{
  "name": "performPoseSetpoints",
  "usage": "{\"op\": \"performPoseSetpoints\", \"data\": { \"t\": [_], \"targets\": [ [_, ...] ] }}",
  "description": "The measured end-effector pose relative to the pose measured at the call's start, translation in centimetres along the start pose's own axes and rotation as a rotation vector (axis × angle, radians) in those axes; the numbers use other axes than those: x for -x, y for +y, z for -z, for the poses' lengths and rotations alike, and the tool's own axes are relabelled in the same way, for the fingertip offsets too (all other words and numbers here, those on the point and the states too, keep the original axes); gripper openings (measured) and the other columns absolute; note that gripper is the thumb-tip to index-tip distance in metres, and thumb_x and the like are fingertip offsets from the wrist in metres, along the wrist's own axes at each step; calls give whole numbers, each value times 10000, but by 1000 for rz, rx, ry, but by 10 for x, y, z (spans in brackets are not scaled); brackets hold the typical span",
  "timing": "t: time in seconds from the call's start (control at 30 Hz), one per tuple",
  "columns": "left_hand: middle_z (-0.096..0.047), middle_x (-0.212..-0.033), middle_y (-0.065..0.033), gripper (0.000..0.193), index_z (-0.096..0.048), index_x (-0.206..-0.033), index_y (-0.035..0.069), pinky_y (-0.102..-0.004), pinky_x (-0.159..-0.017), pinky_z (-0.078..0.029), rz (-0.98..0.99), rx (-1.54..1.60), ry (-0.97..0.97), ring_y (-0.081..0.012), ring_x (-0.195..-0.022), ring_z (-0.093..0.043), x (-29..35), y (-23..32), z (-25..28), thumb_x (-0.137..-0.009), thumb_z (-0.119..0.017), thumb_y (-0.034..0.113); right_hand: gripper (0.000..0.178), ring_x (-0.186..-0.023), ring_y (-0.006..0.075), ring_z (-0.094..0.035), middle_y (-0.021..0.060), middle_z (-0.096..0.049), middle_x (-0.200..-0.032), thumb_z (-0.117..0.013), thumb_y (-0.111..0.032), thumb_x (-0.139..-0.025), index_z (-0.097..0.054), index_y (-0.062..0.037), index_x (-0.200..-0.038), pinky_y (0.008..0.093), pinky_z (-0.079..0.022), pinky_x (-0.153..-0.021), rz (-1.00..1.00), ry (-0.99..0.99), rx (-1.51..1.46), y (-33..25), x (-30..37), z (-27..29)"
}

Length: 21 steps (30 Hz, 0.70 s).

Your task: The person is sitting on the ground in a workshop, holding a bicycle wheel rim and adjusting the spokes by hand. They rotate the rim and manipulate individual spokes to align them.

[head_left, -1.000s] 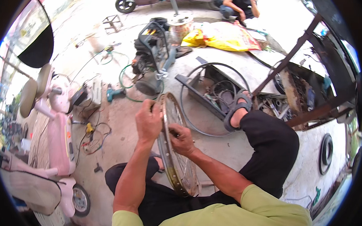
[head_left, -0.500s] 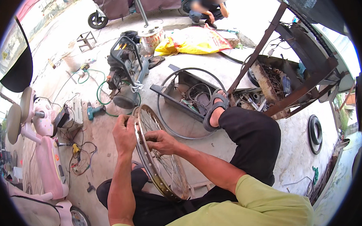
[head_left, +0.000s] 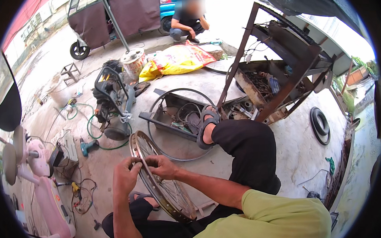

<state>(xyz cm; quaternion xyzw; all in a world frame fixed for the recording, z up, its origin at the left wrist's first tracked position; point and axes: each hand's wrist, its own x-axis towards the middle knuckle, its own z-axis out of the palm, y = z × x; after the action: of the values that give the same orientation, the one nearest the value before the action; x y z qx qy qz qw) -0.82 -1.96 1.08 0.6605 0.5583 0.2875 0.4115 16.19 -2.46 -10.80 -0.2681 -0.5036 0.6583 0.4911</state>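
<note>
A bare spoked wheel (head_left: 161, 191), with no tyre on its metal rim, leans upright between my legs. On the left, my left hand (head_left: 126, 174) has its thumb and fingers pinched together against the outer face of the rim; whatever may be between the fingertips is too small to see. From the other side, my right hand (head_left: 162, 167) is closed at the rim, its fingers curled on the spoke side close to the left fingertips. My right fingertips are partly hidden by the rim.
Past the wheel lie a large thin hoop (head_left: 154, 142) and a metal trough (head_left: 174, 127) of parts. An air compressor (head_left: 113, 109), a drill (head_left: 89, 146) and a pink scooter (head_left: 54, 201) stand left. A rusty frame (head_left: 279, 96) rises right. Someone squats (head_left: 187, 27) at the back.
My left hand has come down along the rim, nearer to my right hand. The wheel has tilted and shifted slightly. The whole view has turned, so the surroundings sit lower and further left.
</note>
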Motion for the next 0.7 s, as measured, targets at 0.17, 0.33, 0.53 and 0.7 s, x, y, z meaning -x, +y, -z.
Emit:
{"op": "performPoseSetpoints", "data": {
  "t": [0.17, 0.33, 0.53, 0.7],
  "targets": [
    [-663, -706, -136, 189, -716, -984, -14, -333, -622, -497, 4, -162, 12, -198, -604, -618, 9, 20, -1, -843, -682, 107, 238, -898, 71, -592, 3, -662, -1005, -658, -125, -972, -635, -15, -1183, 249, -488, -806, -10, 25, -60, 18, 7, -4],
    [-694, -763, -181, 172, -716, -950, 9, -388, -658, -523, -15, -299, 78, -298, -685, -688, 14, 10, -5, -825, -713, 127, 208, -780, 54, -555, -27, -641, -916, -646, -142, -983, -656, -34, -1160, 233, -462, -686, 63, 39, -89, 18, 4, -15],
    [-675, -725, -163, 183, -717, -946, 25, -402, -630, -512, -56, -386, 74, -278, -668, -674, 23, 17, -3, -801, -703, 135, 260, -953, 76, -585, 3, -652, -1053, -623, -108, -989, -632, -7, -1228, 241, -481, -842, -81, -36, -91, 18, 2, -7],
    [-696, -819, -186, 179, -700, -942, 66, -480, -720, -515, -26, -534, 106, -387, -792, -676, 21, 22, -5, -830, -664, 201, 254, -884, 66, -606, -4, -680, -1016, -623, -142, -994, -645, -34, -1223, 233, -501, -774, -90, -27, -101, 3, 0, -13]
  ]
}}
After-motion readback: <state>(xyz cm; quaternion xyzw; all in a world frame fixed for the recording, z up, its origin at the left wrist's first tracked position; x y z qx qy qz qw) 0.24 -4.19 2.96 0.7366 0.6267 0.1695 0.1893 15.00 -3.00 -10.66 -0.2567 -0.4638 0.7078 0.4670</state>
